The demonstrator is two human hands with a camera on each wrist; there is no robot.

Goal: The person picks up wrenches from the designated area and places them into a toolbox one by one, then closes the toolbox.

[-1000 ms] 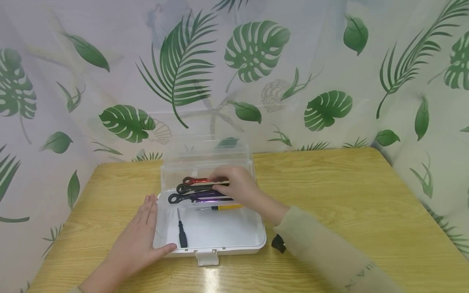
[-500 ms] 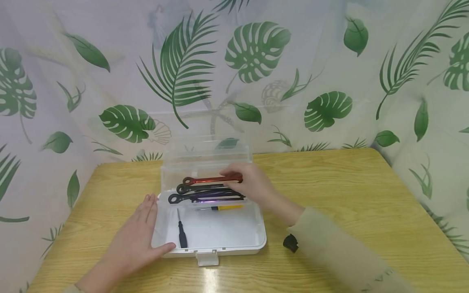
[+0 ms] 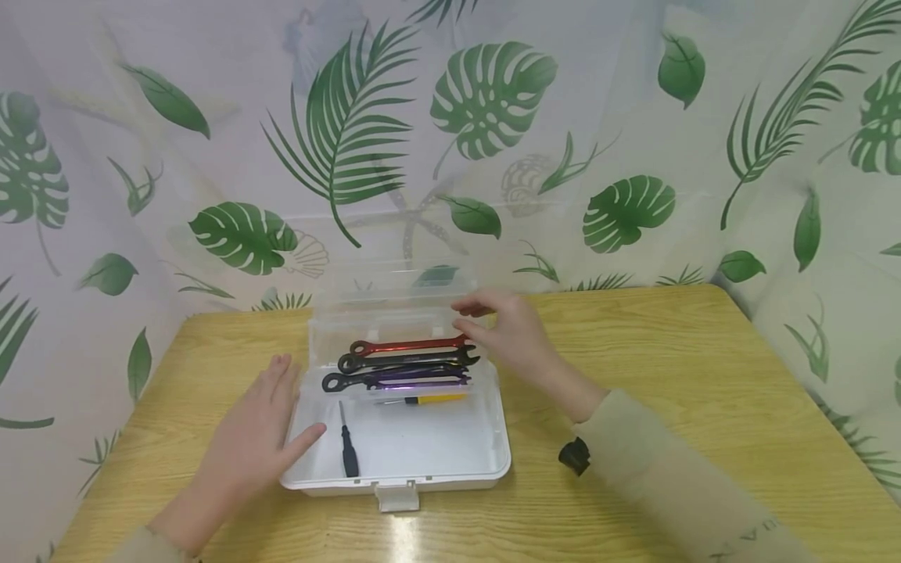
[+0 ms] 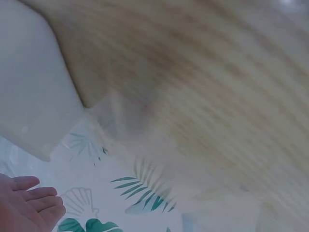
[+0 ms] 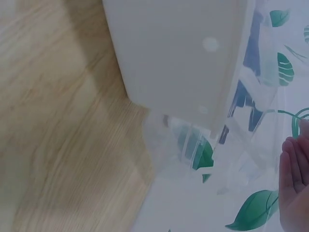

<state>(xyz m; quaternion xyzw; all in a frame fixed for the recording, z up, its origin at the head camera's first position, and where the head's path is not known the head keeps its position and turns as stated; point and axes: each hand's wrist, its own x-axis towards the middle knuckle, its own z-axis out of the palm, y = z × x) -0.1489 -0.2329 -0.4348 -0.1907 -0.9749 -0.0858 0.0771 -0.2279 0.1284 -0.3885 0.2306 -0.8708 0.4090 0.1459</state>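
Observation:
An uncovered white plastic box (image 3: 486, 472) stands on the table with a clear tray (image 3: 331, 332) raised at its back. In the tray lie a red wrench (image 3: 408, 345), a black wrench (image 3: 401, 361) and, below them, more dark and purple wrenches (image 3: 418, 384). A screwdriver with a black handle (image 3: 349, 455) and one with a yellow handle (image 3: 439, 399) lie in the box's base. My right hand (image 3: 517, 332) hovers by the tray's right end, fingers extended, holding nothing. Beside the box's left wall is my left hand (image 3: 246, 430), fingers straight; contact with the box is unclear.
The clear lid (image 3: 394, 285) stands raised behind the tray, near the leaf-patterned cloth (image 3: 549, 195). A latch (image 3: 397, 498) hangs at the box's front. Wood-grain table top (image 3: 669, 367) extends to both sides. A small black part (image 3: 575, 456) shows beside the right sleeve.
My right hand has let go of the red wrench and drawn up and to the right. My left hand has shifted slightly left, its thumb lifting off the box's front left corner.

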